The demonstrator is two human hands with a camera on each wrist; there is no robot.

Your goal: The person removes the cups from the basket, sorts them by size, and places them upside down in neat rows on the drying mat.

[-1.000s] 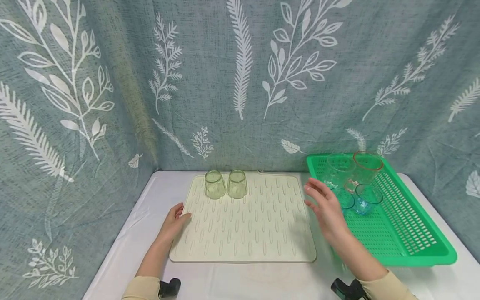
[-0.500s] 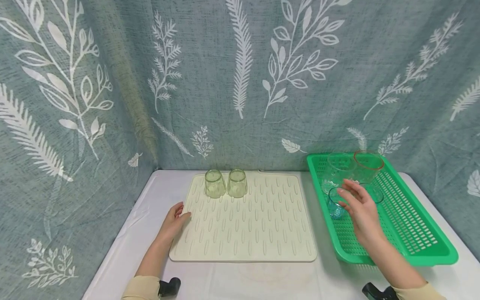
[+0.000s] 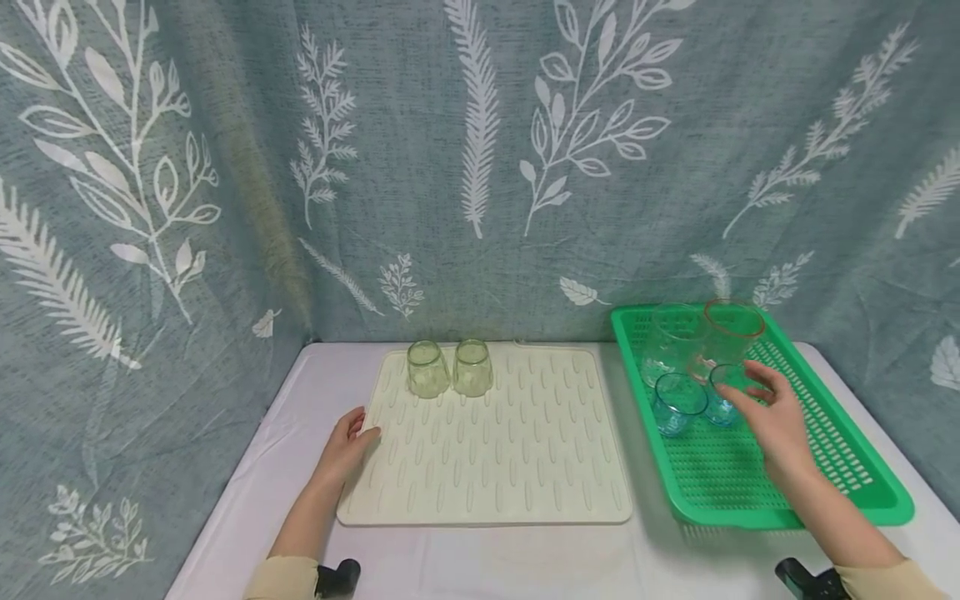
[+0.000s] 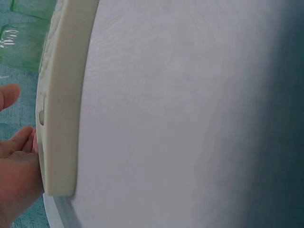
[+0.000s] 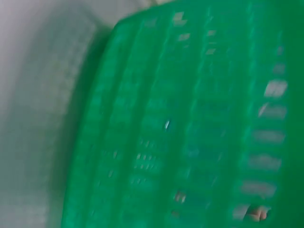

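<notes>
My left hand [image 3: 347, 446] rests at the left edge of a cream ribbed drying mat [image 3: 517, 450], its thumb over the edge; in the left wrist view the thumb stands apart from the loosely bent fingers. Two pale green glass tumblers [image 3: 427, 375] stand upside down at the mat's back left. My right hand [image 3: 780, 421] is over a green plastic basket [image 3: 862, 500], thumb and fingers spread around the rim of a blue-based glass [image 3: 720, 410]. Another blue glass [image 3: 675, 414] stands just left of it. The right wrist view is blurred and mostly basket wall [image 5: 142, 118].
Behind the blue glasses, a clear glass [image 3: 671, 342] and a red-rimmed glass [image 3: 733, 333] stand in the basket's back end. A white cloth [image 3: 525, 558] covers the table. A grey-green leaf-patterned curtain [image 3: 420, 167] hangs behind.
My right hand has moved right from the mat's right edge, across the basket, to the right-hand blue glass. My left hand and the green tumblers have stayed in place.
</notes>
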